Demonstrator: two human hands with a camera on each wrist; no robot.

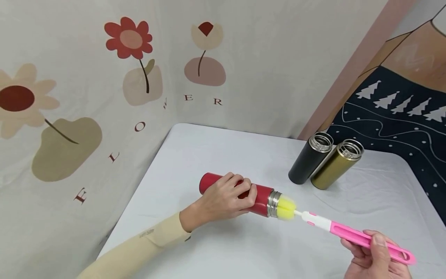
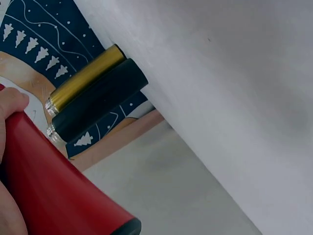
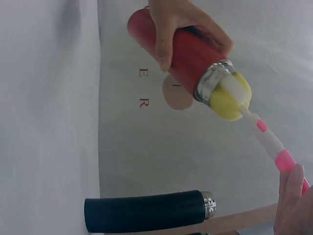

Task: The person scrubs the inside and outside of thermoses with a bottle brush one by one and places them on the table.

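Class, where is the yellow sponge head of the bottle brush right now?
In the head view, the yellow sponge head sits at the red flask mouth, partly inside, left of the pink handle.

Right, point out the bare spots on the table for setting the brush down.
Bare cloth on the table lies behind the red flask, toward the flowered backdrop, and along the near edge between the sleeve and the brush. Crowded at the right rear: black flask and gold flask stand together.

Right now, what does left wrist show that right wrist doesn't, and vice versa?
Left wrist only: the gold flask beside the black flask. Right wrist only: the yellow sponge of the pink brush at the red flask's steel mouth, pinched by the right hand. Both: the red flask gripped by the left hand, and the black flask.
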